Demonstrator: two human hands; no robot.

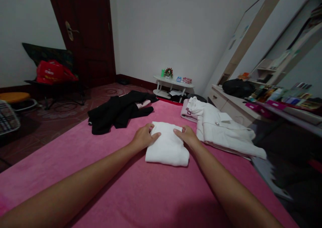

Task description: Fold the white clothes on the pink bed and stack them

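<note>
A white garment, folded into a compact bundle, lies on the pink bed cover in front of me. My left hand grips its far left corner, thumb on top and fingers curled at the edge. At the far right corner, my right hand pinches the cloth the same way, with its thumb on the upper face. What kind of garment it is cannot be made out from the folded shape.
Black clothing lies loosely at the bed's far left. White clothes spread along the right edge, beside a folded item. Beyond the bed stand a small white table, a drawer cabinet and a chair with a red bag.
</note>
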